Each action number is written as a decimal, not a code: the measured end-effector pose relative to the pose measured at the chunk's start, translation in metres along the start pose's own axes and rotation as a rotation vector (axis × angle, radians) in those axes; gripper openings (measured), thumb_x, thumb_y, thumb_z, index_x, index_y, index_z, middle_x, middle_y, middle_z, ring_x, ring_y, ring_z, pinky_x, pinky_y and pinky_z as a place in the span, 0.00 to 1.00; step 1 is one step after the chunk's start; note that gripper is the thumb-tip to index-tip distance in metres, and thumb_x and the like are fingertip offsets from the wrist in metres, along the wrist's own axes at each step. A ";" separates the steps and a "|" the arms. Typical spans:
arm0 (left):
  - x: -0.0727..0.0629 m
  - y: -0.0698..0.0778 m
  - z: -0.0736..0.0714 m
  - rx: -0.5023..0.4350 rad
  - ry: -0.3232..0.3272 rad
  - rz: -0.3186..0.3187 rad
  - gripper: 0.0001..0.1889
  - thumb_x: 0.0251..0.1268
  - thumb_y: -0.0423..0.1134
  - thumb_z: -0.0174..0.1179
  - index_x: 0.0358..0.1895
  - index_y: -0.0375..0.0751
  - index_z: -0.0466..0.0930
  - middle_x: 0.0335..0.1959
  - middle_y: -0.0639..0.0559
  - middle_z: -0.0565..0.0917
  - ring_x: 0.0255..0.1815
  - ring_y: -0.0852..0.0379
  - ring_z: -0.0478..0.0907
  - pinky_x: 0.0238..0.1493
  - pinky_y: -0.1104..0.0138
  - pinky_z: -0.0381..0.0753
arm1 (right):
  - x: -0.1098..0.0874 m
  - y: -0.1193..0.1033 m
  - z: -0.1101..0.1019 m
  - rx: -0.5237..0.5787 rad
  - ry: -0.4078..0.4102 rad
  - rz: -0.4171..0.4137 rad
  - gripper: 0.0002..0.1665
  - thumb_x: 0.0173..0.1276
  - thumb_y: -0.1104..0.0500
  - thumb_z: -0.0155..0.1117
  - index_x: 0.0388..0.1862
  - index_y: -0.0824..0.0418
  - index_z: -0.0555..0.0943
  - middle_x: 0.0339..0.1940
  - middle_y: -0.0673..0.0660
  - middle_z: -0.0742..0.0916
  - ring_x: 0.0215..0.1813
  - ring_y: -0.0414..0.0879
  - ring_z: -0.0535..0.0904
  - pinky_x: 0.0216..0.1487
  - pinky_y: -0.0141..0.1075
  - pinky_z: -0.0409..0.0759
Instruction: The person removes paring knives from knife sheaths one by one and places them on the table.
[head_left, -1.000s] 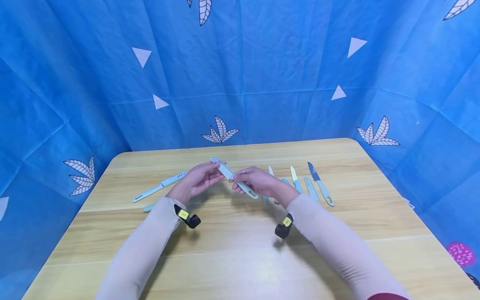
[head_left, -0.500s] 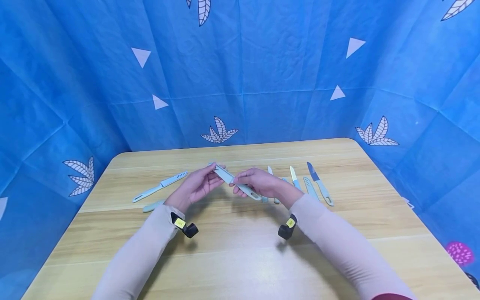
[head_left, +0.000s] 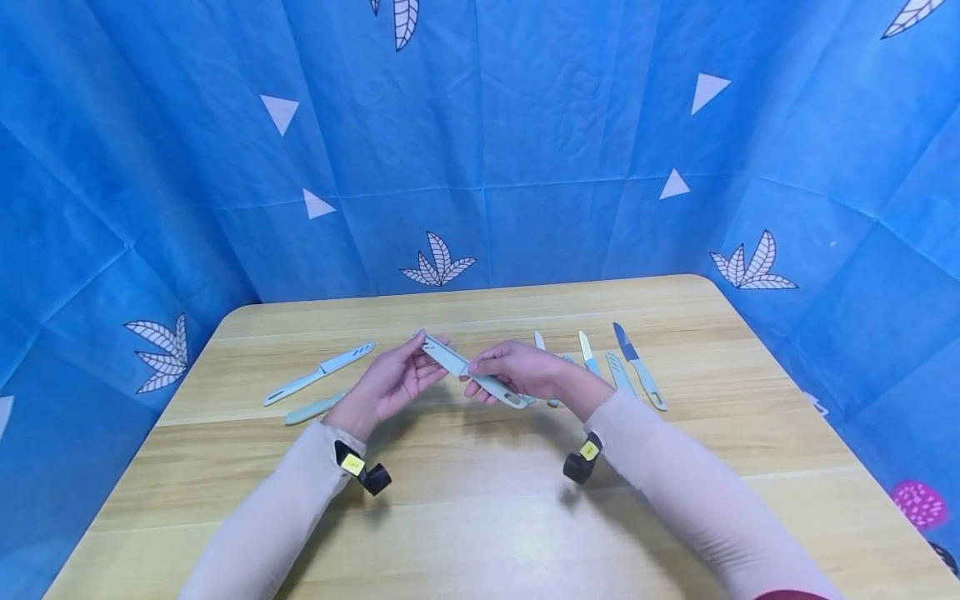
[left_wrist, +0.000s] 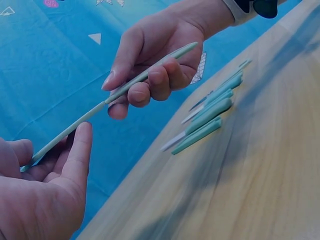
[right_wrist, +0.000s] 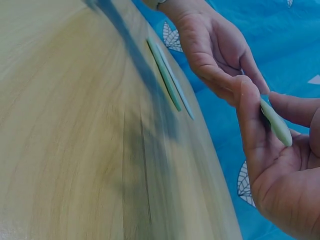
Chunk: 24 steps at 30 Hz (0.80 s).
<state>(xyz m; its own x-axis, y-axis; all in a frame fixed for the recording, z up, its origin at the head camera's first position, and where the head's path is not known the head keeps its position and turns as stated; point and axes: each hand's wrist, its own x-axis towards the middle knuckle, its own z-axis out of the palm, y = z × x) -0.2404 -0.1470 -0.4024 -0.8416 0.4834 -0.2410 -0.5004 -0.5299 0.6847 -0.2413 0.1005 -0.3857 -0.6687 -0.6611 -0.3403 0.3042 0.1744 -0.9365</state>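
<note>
Gripping knife (head_left: 504, 393) in right hand (head_left: 521, 368) and pinching cover (head_left: 446, 356) at far end in left hand (head_left: 392, 386), lined up end to end above table (head_left: 480, 508); watch for a sudden slip and a cut, likely from skewed force or too light a pinch.

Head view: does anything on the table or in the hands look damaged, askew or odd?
Nothing looks damaged, and the sheathed knife being held seems normal. One oddity: the rightmost bare knife has a darker, bluer blade than the other bare blades, perhaps only reflecting the blue curtain.
</note>
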 end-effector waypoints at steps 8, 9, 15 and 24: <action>-0.008 -0.004 0.004 0.001 0.011 -0.007 0.26 0.78 0.47 0.47 0.66 0.28 0.62 0.53 0.36 0.81 0.53 0.46 0.81 0.63 0.58 0.76 | -0.005 -0.001 0.001 -0.019 -0.018 0.001 0.18 0.78 0.59 0.52 0.57 0.71 0.78 0.44 0.65 0.87 0.40 0.50 0.85 0.42 0.37 0.86; -0.009 -0.005 0.005 0.002 0.010 -0.007 0.27 0.79 0.47 0.46 0.67 0.28 0.60 0.53 0.36 0.81 0.53 0.46 0.81 0.63 0.58 0.75 | -0.006 -0.001 0.002 -0.023 -0.024 -0.001 0.18 0.78 0.59 0.52 0.57 0.71 0.78 0.44 0.64 0.87 0.40 0.49 0.85 0.43 0.38 0.86; -0.016 -0.012 0.007 -0.018 0.000 -0.021 0.30 0.79 0.48 0.45 0.70 0.27 0.56 0.52 0.37 0.81 0.55 0.45 0.80 0.64 0.57 0.75 | -0.009 0.000 0.003 -0.047 -0.054 0.001 0.18 0.78 0.59 0.52 0.55 0.71 0.78 0.43 0.63 0.87 0.39 0.50 0.83 0.42 0.37 0.84; -0.026 -0.023 0.008 -0.068 0.020 -0.023 0.24 0.80 0.47 0.42 0.63 0.30 0.66 0.58 0.36 0.78 0.57 0.45 0.79 0.65 0.57 0.74 | -0.013 0.004 0.005 -0.019 -0.098 0.019 0.19 0.76 0.59 0.54 0.55 0.74 0.77 0.44 0.68 0.86 0.36 0.48 0.84 0.38 0.34 0.86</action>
<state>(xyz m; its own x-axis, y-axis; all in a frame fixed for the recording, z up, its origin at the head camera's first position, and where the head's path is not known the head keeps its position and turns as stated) -0.2056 -0.1414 -0.4061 -0.8334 0.4821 -0.2702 -0.5315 -0.5653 0.6308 -0.2280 0.1063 -0.3849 -0.5934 -0.7253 -0.3490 0.3025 0.2008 -0.9318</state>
